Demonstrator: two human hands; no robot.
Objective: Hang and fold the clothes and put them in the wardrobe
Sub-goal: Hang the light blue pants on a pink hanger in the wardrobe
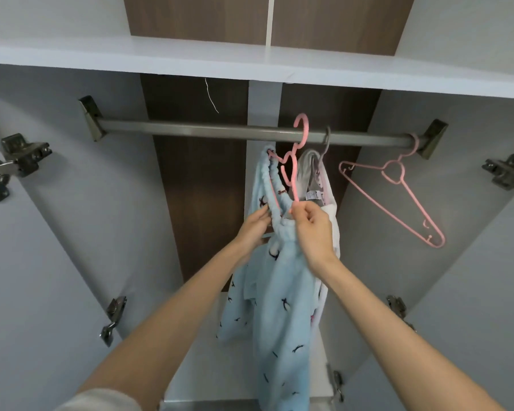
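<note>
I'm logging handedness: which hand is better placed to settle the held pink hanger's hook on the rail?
Right. The right hand pinches the held pink hanger below its hook, by the rail; the left hand holds only the blue garment.

The blue garment largely hides the white garment.

Garment hangs left of empty hanger, under rod.

We face a home's white-and-brown wooden wardrobe — grey metal hanging rail at twelve o'clock, pink plastic hanger at two.
</note>
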